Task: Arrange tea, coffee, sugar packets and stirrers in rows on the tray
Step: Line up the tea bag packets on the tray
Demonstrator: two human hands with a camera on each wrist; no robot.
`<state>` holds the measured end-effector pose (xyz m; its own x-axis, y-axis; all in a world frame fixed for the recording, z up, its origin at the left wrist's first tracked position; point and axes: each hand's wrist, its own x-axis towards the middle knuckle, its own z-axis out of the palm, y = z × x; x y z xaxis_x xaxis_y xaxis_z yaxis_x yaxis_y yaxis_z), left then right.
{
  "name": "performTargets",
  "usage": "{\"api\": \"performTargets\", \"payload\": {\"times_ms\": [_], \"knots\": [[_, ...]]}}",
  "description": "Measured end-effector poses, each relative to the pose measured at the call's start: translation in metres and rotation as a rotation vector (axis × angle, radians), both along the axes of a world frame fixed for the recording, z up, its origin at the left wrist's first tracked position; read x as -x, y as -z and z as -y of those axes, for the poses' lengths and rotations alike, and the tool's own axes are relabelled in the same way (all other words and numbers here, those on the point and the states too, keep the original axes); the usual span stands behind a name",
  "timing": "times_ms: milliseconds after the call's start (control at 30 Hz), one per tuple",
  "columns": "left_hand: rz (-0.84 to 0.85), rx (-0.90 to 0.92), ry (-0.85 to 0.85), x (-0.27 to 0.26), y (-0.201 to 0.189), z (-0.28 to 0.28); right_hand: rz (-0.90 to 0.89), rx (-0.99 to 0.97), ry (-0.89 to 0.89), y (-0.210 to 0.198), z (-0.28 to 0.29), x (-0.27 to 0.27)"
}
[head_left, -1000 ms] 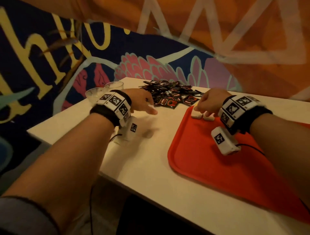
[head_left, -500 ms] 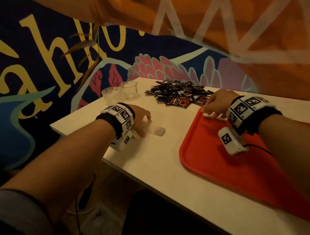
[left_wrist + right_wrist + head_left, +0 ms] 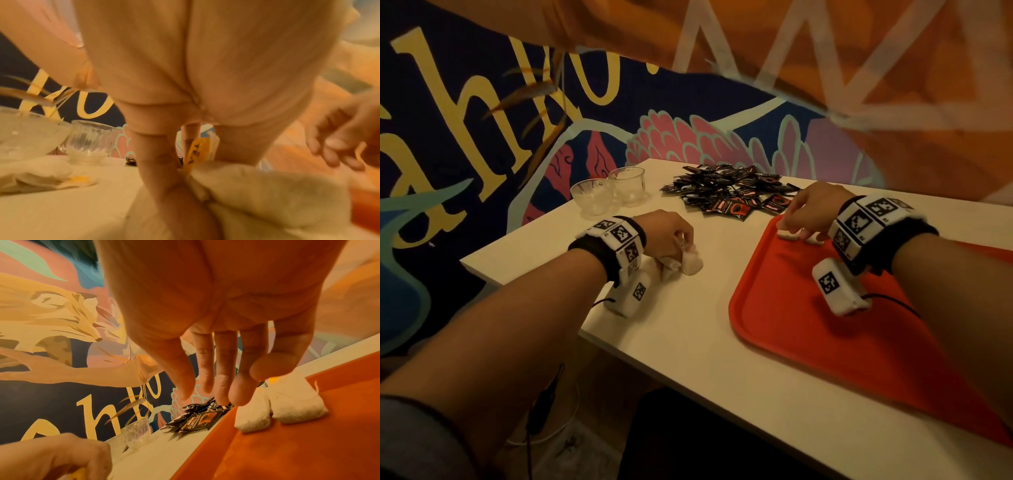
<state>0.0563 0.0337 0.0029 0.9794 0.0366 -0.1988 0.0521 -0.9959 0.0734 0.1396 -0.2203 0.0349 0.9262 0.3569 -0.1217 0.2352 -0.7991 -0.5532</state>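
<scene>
Tray point(image 3: 825, 342), red and rigid, lies on the right of the bench point(image 3: 688, 342), near its front edge; it looks stiff enough to stay put while small things are laid on it. Coffee sachets point(image 3: 726, 195) sit in a dark, glossy heap at the far side of the bench, just beyond the tray's far corner; they look light and slick, so each is probably best pinched by a flat edge. Two tea bags point(image 3: 279, 404) lie side by side, touching, in the tray's far left corner, with the right hand point(image 3: 808, 212) over them, its grip relaxed and fingers straight, holding nothing. One more tea bag point(image 3: 690, 262) is on the bench left of the tray, pinched in the left hand point(image 3: 667, 236), whose grip is curled around the bag and its yellow tag point(image 3: 196, 152). These bags look soft, light and easily torn; take the body between fingertips, not the string. No sugar or stirrers can be made out.
</scene>
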Motion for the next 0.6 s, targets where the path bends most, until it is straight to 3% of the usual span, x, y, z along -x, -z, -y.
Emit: {"api": "performTargets", "payload": {"times_ms": [300,600], "knots": [[0.352,0.444,-0.114,-0.012,-0.025,-0.003,-0.026,-0.063,-0.026,0.001,0.005,-0.003],[0.313,0.526,-0.155,-0.007,-0.041,-0.013,-0.009,-0.087,-0.102,0.004,-0.007,0.003]]}}
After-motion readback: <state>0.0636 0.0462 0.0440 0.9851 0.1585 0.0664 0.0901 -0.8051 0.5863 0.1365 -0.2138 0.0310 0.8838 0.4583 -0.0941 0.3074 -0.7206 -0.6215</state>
